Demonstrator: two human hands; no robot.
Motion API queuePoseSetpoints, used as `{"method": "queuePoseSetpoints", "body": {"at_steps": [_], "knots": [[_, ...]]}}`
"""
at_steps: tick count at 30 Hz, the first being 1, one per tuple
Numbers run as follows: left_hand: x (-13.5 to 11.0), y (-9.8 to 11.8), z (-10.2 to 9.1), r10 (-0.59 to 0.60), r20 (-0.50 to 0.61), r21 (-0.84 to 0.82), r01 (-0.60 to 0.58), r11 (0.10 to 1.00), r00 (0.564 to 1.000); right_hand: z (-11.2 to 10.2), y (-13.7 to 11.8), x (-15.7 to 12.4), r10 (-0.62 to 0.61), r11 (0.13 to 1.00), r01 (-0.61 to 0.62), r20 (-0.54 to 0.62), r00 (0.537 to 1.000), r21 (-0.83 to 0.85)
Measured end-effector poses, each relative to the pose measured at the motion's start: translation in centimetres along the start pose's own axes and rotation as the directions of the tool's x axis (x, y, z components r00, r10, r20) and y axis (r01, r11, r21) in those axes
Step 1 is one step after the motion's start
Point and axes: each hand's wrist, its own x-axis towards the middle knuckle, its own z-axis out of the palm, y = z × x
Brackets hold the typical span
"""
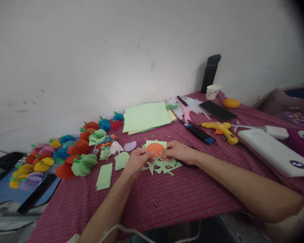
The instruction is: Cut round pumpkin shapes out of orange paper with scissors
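Observation:
Between my two hands an orange paper cutout (pixel 155 148) with a rounded edge lies against a light green paper rectangle (pixel 149 143). My left hand (pixel 141 158) pinches the left side, its thumb on the orange paper. My right hand (pixel 176 151) pinches the right side in the same way. Below them is a heap of green paper scraps (pixel 164 166). Dark scissors (pixel 188 164) lie partly hidden under my right hand and forearm. Left of my left hand are cut green pieces (pixel 122 160), a stack of green rectangles (pixel 104 176) and a lilac piece (pixel 130 146).
Colourful paper pumpkins (pixel 83 164) crowd the left side. Green sheets (pixel 147 116) are stacked near the wall. At right are a yellow glue gun (pixel 219 128), a box cutter (pixel 199 132), a phone (pixel 218 110), a white power bank (pixel 273 152) and a paper cup (pixel 212 91).

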Motion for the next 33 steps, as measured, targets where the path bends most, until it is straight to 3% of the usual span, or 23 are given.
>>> {"method": "queuePoseSetpoints", "body": {"at_steps": [3, 5, 9, 14, 24, 33], "knots": [[0.0, 0.3, 0.0, -0.006, -0.053, -0.06, 0.003, 0.998, 0.999, 0.1, -0.1, 0.1, -0.143, 0.988, 0.132, -0.148, 0.979, -0.08], [0.0, 0.5, 0.1, -0.001, -0.088, -0.062, -0.005, 0.998, 0.996, 0.1, -0.2, 0.0, -0.263, 0.961, 0.227, -0.264, 0.928, -0.157], [0.0, 0.4, 0.3, 0.045, -0.115, -0.028, -0.049, 0.998, 0.992, 0.0, -0.3, -0.1, -0.424, 0.881, 0.308, -0.307, 0.852, -0.361], [0.0, 0.3, 0.5, 0.084, -0.127, 0.037, -0.08, 0.996, 0.988, -0.1, -0.1, 0.0, -0.415, 0.85, 0.252, -0.294, 0.861, -0.462], [0.2, -0.9, 0.3, 0.128, -0.086, 0.204, -0.109, 0.973, 0.988, -0.2, -0.2, 0.0, -0.4, 0.843, 0.226, -0.288, 0.87, -0.488], [0.0, -0.4, 0.6, 0.113, -0.093, 0.228, -0.09, 0.97, 0.989, -0.1, -0.4, -0.2, -0.407, 0.829, 0.222, -0.281, 0.869, -0.513]]}}
